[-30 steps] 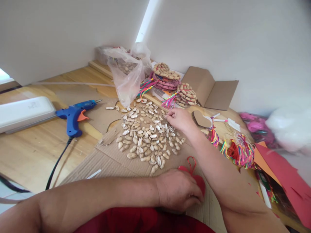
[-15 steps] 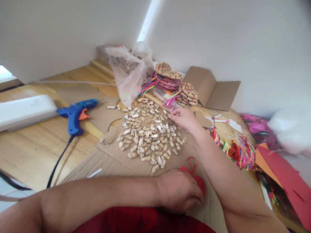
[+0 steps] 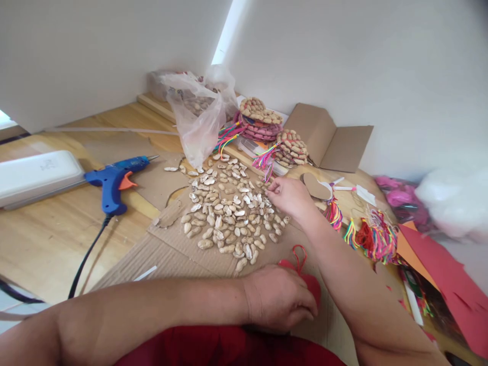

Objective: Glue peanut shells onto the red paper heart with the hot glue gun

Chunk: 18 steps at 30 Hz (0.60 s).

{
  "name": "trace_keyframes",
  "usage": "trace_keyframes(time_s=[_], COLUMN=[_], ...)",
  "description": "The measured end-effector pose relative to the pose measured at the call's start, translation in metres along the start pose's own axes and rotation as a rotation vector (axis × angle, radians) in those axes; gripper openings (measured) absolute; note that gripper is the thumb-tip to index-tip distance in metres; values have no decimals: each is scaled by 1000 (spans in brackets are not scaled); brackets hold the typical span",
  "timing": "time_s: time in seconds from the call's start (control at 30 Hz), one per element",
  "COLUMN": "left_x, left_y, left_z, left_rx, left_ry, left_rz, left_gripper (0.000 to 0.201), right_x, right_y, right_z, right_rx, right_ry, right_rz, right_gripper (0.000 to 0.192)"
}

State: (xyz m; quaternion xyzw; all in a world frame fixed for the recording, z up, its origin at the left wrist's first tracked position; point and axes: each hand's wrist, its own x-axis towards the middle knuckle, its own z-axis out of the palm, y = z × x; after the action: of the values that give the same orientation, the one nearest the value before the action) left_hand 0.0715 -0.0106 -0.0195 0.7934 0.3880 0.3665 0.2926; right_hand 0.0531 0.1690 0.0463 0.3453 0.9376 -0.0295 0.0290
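My left hand (image 3: 280, 299) rests low in the view, its fingers curled over a red heart-shaped piece (image 3: 313, 287) with a red cord loop at its top. Much of that piece is hidden under the hand. At the right edge of a spread of peanut shells (image 3: 229, 209), my right hand (image 3: 292, 197) has thumb and fingers pinched together. Whatever lies between those fingertips is too small to make out. The shells, some whole and some halves, lie on a corrugated cardboard sheet (image 3: 168, 254).
A blue glue gun (image 3: 114, 185) lies left beside a white case (image 3: 38, 175). Behind the shells are a plastic bag (image 3: 200, 127) and peanut-covered pieces (image 3: 263, 122) with tassels. Right are a cardboard heart (image 3: 314, 187), colourful tassels (image 3: 381, 236) and red paper (image 3: 446, 284).
My right hand has come slightly nearer to me along the edge of the shells, its fingers still pinched. The left hand stays on the red piece. The whole view has shifted slightly.
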Motion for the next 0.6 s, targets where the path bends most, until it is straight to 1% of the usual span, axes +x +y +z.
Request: trace_keyframes(time_s=[0.17,0.33,0.43,0.5,0.6], left_x=[0,0,0,0,0], left_y=[0,0,0,2,8], left_z=[0,0,0,-1,-6], left_rx=[-5,-14,-40,-89,-192], left_ry=[5,12,29,89,267], left_rz=[7,-4,-3,5,17], left_gripper=[14,14,14,14,19], right_x=[2,0,-4,-7,-15], right_y=[5,15,17,18,22], right_z=[1,1,-3,-6,-12], right_rx=[52,80,80,98,142], right_ry=[29,-29,-36,-38,-4], right_rz=[-17,-18,-6,3,-15], right_gripper=[9,7,7,8,9])
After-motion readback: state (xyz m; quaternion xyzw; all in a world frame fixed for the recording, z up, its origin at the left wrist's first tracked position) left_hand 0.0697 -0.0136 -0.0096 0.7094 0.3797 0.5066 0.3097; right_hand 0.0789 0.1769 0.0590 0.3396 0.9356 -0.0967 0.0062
